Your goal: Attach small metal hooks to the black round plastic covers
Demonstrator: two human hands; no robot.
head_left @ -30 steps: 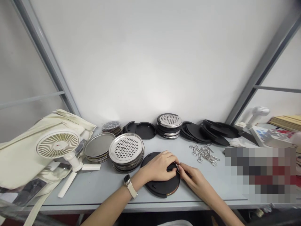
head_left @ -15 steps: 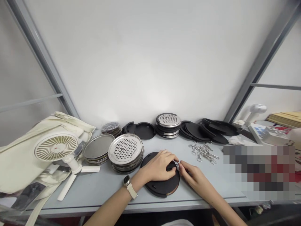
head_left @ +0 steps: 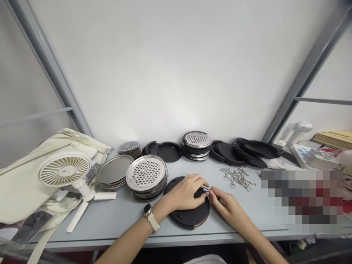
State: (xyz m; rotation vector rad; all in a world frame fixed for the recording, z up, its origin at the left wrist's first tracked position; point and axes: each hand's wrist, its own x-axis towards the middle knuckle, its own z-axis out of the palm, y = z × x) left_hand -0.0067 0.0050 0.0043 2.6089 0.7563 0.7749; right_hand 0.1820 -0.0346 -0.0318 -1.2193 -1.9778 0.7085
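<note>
Tabletop (head_left: 118, 218): black disc (head_left: 191, 217), coppery-edged; left grip (head_left: 187, 192) clasping it, right grip (head_left: 227, 206) pinching wire (head_left: 206, 190).

There are two hands (head_left: 188, 192), one watch (head_left: 151, 219), four metal-topped stacks (head_left: 147, 174).

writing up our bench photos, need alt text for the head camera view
The left hand rests on a black disc on a grey table while the right hand pinches a metal wire piece at the disc's edge. To the left are a stack of metal discs and a white fan; loose wire pieces lie beyond the right hand.
</note>
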